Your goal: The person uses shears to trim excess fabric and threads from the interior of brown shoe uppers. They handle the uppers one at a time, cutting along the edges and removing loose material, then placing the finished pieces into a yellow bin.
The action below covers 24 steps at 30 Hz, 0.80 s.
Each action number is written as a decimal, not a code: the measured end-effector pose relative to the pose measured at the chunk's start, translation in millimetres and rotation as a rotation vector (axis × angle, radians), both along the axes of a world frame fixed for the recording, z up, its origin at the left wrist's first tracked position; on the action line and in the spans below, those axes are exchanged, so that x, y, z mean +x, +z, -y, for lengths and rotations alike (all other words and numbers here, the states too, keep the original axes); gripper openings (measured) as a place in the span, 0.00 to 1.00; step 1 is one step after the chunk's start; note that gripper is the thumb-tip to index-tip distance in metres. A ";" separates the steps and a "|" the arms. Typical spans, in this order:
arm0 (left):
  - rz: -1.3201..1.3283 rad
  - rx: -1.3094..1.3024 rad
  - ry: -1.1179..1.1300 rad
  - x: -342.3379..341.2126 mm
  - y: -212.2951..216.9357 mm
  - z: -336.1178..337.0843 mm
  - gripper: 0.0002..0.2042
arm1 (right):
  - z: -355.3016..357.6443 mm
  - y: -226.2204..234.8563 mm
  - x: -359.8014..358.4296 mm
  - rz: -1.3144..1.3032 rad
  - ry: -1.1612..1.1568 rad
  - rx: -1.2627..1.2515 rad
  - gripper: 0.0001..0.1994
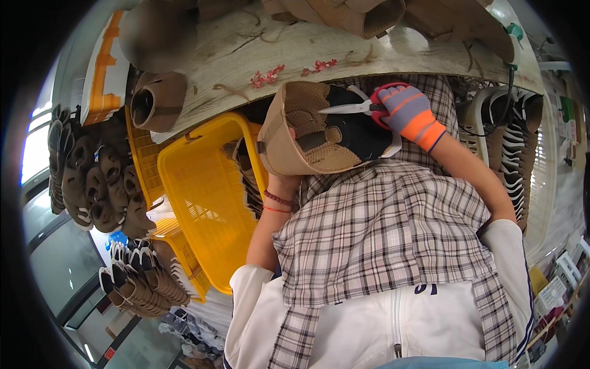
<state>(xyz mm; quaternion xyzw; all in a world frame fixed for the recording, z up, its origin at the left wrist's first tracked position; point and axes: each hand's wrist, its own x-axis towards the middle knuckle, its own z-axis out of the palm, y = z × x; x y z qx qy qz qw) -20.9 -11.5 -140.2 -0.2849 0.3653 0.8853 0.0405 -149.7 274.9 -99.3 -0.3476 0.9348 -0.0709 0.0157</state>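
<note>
A tan shoe upper (279, 132) with mesh and black lining is held over my lap, its inside facing up. My left hand (284, 183) is closed on its left side, mostly hidden beneath and behind the upper; a fingertip shows at the inner wall. In a grey and orange glove, my right hand (407, 111) grips scissors (350, 109) by their red handles. Their silvery blades point left across the upper's opening, over the lining. Whether the blades touch the material I cannot tell. White edging shows at the upper's right end.
Ahead is a worn pale workbench (227, 64) with tan uppers (344, 17) and red thread scraps (267, 76). A yellow basket (206, 209) stands left of my lap. Stacked uppers (138, 280) lie farther left; a white crate (541, 178) with more uppers is at right.
</note>
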 end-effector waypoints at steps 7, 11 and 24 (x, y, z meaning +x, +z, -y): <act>0.020 0.103 -0.020 -2.8 14.2 -7.8 0.22 | -4.4 13.4 6.4 -0.111 0.056 -0.200 0.15; 0.016 -0.094 -0.016 1.6 3.6 -7.0 0.20 | 9.3 25.5 9.2 -0.071 0.093 -0.135 0.17; -0.019 0.108 0.088 1.8 22.5 -20.7 0.26 | 7.5 45.8 18.5 -0.261 0.118 0.020 0.13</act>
